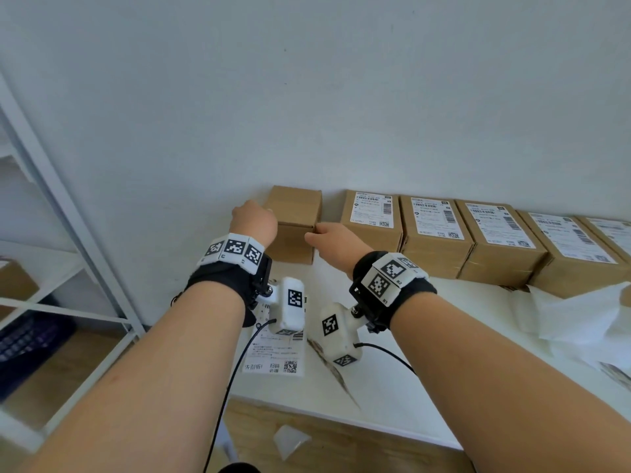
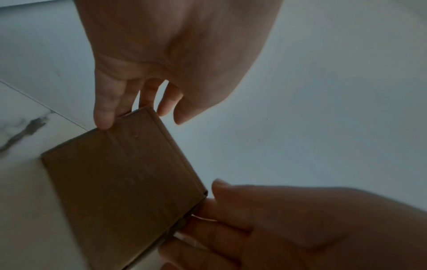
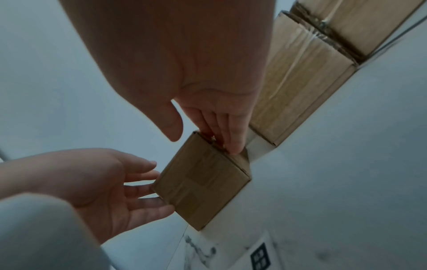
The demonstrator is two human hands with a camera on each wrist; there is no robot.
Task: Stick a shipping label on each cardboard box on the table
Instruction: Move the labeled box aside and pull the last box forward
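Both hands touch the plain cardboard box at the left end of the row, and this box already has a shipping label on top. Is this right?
Not quite. Both hands, left hand and right hand, do touch the plain cardboard box, but the head view shows its top bare; only the boxes to its right carry labels.

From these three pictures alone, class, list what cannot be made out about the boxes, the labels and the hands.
- Head view: the print on the labelled boxes is too small to read.
- Head view: the loose label is partly hidden by the wrist cameras.
- Head view: the row of boxes is cut off by the right edge, so no full count.
- Plain box: its far side shows in no view.
- Left hand: fingers hidden behind the hand itself.
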